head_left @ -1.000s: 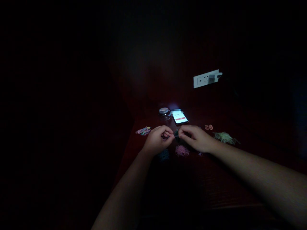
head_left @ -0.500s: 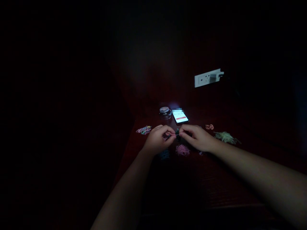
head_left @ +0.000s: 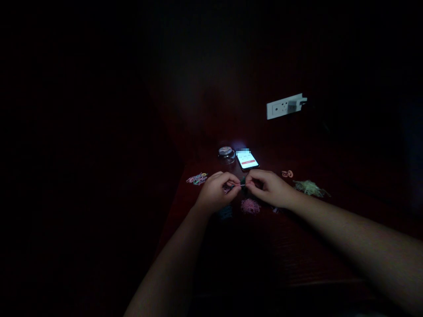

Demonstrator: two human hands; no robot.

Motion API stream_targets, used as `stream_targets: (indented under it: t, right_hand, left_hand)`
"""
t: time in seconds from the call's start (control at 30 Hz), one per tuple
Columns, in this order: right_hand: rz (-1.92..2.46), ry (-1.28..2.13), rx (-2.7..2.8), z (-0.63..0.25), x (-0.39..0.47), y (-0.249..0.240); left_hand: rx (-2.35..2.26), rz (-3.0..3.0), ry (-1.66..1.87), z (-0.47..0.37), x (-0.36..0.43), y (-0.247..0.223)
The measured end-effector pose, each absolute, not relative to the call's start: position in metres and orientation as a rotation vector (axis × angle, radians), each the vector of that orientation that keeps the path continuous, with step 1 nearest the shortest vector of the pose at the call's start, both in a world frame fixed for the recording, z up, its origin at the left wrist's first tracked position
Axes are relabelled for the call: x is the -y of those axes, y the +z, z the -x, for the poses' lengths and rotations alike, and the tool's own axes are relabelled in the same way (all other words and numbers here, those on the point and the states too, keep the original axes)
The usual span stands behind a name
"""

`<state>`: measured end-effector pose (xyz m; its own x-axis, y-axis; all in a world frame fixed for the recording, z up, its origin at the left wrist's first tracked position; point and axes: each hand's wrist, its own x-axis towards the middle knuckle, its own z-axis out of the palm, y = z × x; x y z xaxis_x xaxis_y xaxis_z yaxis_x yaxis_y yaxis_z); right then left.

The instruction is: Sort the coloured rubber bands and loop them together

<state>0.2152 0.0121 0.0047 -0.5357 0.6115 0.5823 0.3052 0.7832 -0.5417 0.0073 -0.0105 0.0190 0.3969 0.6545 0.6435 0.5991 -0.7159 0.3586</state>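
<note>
My left hand (head_left: 216, 190) and my right hand (head_left: 268, 188) meet over the dark table, thumb and fingertips pinched on each. A thin, pale rubber band (head_left: 243, 185) is stretched in the short gap between them. Just beyond the fingertips a dark green pile (head_left: 243, 180) shows in part. A pile of pink rubber bands (head_left: 250, 206) lies on the near side of the hands. Left of it is a dim blue pile (head_left: 226, 212), close to my left wrist. A small pale purple bit (head_left: 275, 210) peeks out beneath my right wrist.
Mixed coloured bands (head_left: 197, 178) lie at the left edge, yellow-green bands (head_left: 309, 188) and a few orange ones (head_left: 287, 174) at the right. Behind the hands stand a lidded clear jar (head_left: 226, 156) and a lit phone (head_left: 248, 160). A power socket (head_left: 284, 107) is on the wall.
The view has shifted very slightly. Both hands keep their pinch on the band, with hardly any movement.
</note>
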Motion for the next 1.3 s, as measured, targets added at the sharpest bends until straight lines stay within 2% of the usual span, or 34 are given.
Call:
stream_targets:
  t: [0.97,1.3]
  right_hand:
    - [0.682,0.603,2.191,-0.2148,-0.0081,0.0051]
    - [0.706,0.541,2.163,-0.2171,-0.0076,0.0109]
  left_hand:
    - [-1.196,-2.548,1.192,-0.0065,0.0113,0.0186]
    - [-1.243,-2.519,1.31,-0.0002,0.0075,0.0144]
